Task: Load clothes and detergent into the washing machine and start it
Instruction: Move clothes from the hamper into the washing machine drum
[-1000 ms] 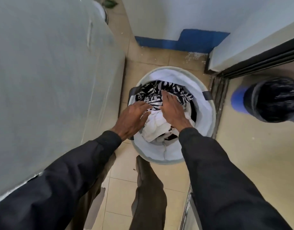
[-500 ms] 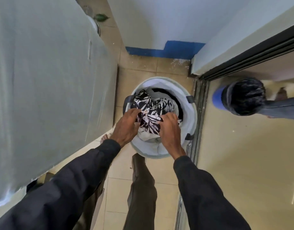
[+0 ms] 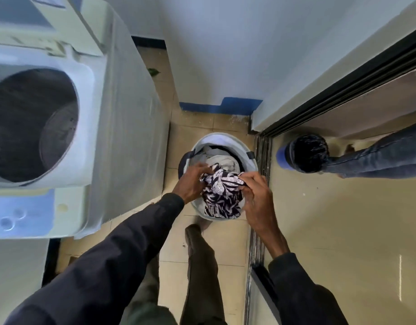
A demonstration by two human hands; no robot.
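A black-and-white patterned garment (image 3: 222, 195) hangs bunched above the round white laundry basket (image 3: 248, 150) on the tiled floor. My left hand (image 3: 190, 181) grips its left side and my right hand (image 3: 256, 195) pinches its right edge. Pale grey and white clothes (image 3: 219, 160) lie in the basket beneath. The top-loading washing machine (image 3: 117, 127) stands at the left with its lid up and its dark drum (image 3: 30, 123) open; nothing shows inside it. No detergent is in view.
A sliding door track (image 3: 261, 184) runs along the right of the basket. Beyond it stand a blue bin with a black liner (image 3: 303, 153) and another person's leg (image 3: 378, 158). White walls with a blue skirting (image 3: 218, 106) close the corner. My own legs are below the basket.
Both hands have lifted the patterned garment up out of the basket. My view has risen and swung left, bringing the washing machine's open drum and control panel into sight.
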